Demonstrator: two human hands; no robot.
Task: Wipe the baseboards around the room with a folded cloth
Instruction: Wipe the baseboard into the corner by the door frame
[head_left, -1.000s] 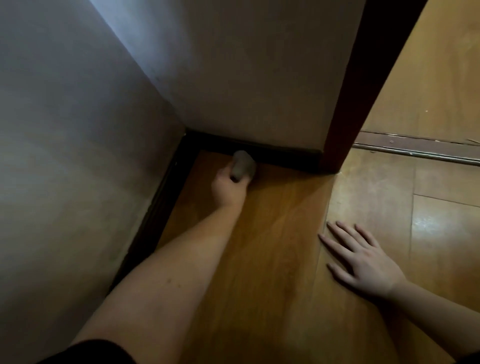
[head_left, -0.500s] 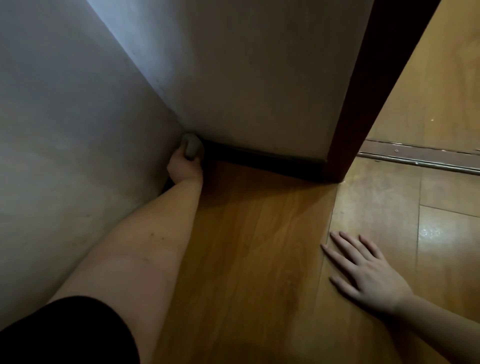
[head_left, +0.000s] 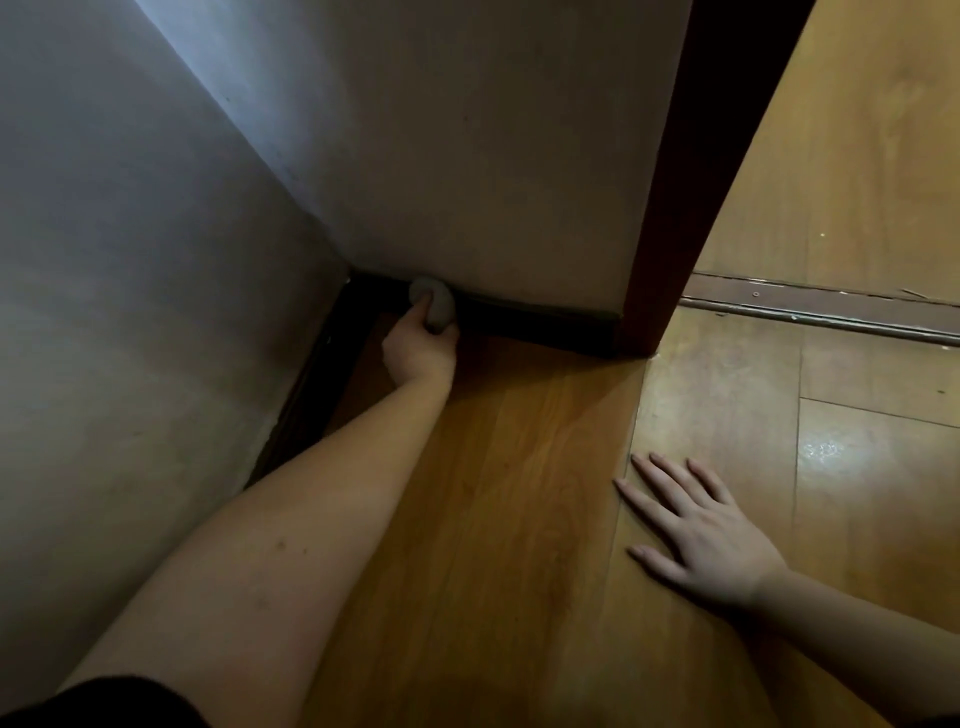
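Two hands are in my view. My left hand (head_left: 420, 349) reaches forward into the corner, its grip curled tight round the folded cloth (head_left: 434, 304), a small grey wad that presses against the dark baseboard (head_left: 540, 327) at the foot of the far wall (head_left: 493, 156), just right of where that wall meets the left wall (head_left: 130, 260). A second run of dark baseboard follows the left wall toward me, partly hidden by my forearm. My right hand (head_left: 698, 530) lies flat on the wooden floor (head_left: 519, 493), well apart from the cloth, fingers straight and spread, its grip apart and holding nothing. To the right of the far wall stands a dark red door frame (head_left: 691, 182), and beyond it a metal threshold strip (head_left: 831, 309) crosses the floor. A black sleeve (head_left: 104, 701) shows at the lower left edge.
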